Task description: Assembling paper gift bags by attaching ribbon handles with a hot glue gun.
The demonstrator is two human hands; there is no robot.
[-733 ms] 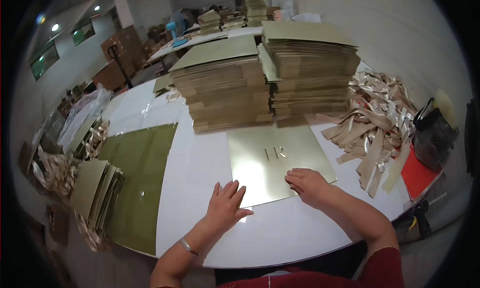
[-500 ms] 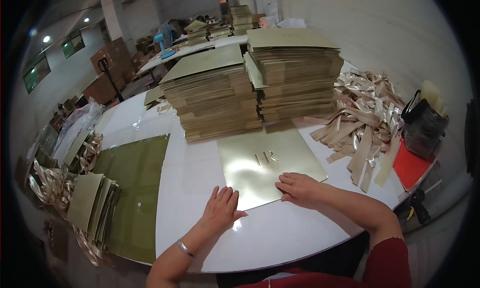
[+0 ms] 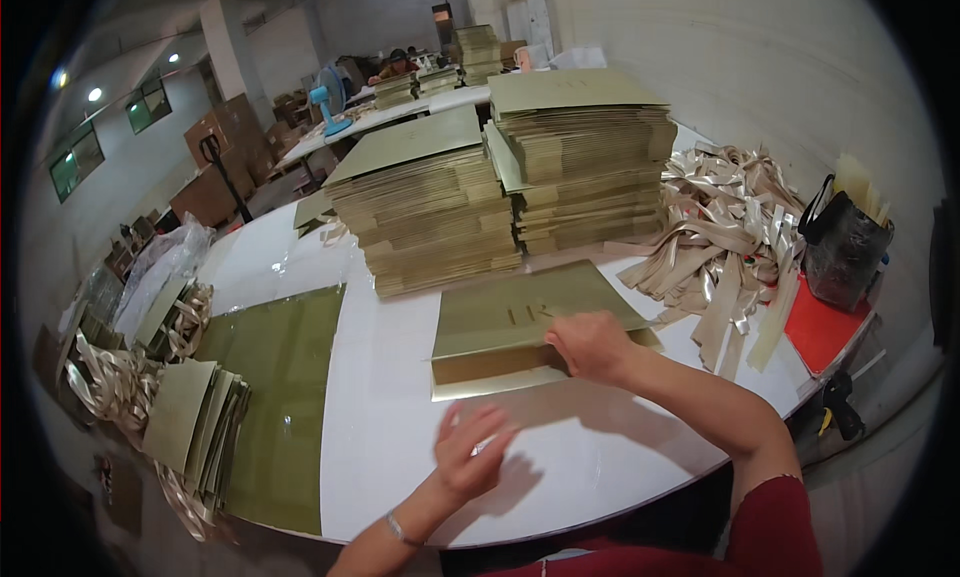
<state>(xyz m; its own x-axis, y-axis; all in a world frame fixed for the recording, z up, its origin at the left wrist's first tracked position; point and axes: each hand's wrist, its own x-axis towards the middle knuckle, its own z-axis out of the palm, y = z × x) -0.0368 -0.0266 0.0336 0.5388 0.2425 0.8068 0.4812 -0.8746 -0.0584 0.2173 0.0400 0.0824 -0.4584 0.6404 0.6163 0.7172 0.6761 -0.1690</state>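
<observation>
A flat gold paper bag (image 3: 490,312) with embossed letters lies on the white table in front of me. With its fingers curled, my right hand (image 3: 592,347) pinches the near edge of the bag's upper panel. That panel is raised off the lower one, and a dark gap shows between them. My left hand (image 3: 470,451) hovers over the table just nearer than the bag, fingers apart and slightly blurred, holding nothing. Behind the bag stand two tall stacks of flat gold bags, a left stack (image 3: 435,212) and a right stack (image 3: 590,167).
A heap of satin ribbons (image 3: 735,242) lies right of the stacks, near a red sheet (image 3: 825,322) and a black bag-like holder (image 3: 845,252). At left are an olive-green sheet (image 3: 280,397) and several small gold bags with ribbons (image 3: 185,417). A blue fan (image 3: 327,107) stands farther back.
My right hand has lifted the near edge of the bag's upper panel. My left hand has come off the table beside the bag and moved nearer to me and right.
</observation>
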